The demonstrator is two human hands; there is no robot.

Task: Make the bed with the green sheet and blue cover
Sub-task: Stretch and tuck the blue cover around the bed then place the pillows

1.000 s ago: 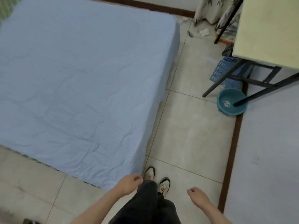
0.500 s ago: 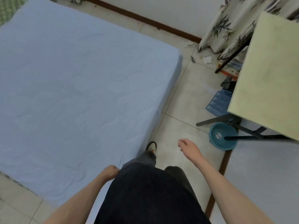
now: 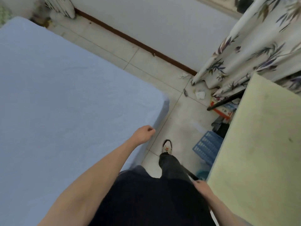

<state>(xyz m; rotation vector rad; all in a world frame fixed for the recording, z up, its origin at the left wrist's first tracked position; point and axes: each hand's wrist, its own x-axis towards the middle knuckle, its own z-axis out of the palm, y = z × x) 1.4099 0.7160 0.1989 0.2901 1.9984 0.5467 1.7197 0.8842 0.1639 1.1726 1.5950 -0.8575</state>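
Note:
The blue cover [image 3: 68, 101] lies spread flat over the low bed and fills the left half of the view, its far right corner hanging over the edge. A bit of green patterned fabric [image 3: 4, 16] shows at the top left, past the bed. My left hand [image 3: 144, 133] swings over the bed's right edge with fingers loosely curled, holding nothing. My right hand [image 3: 201, 186] hangs beside my hip, close to the table, its fingers mostly hidden.
A pale yellow-green table [image 3: 263, 152] stands close on the right, its black legs reaching over the floor. A blue plastic crate [image 3: 206, 148] and clutter sit under it. Floral curtains [image 3: 254, 51] hang at the back right. A strip of tiled floor [image 3: 177, 121] runs between bed and table.
I have walked forward along the bed's right side, and the far wall and curtains came into view. My left hand swung forward; my right hand swung back to my hip.

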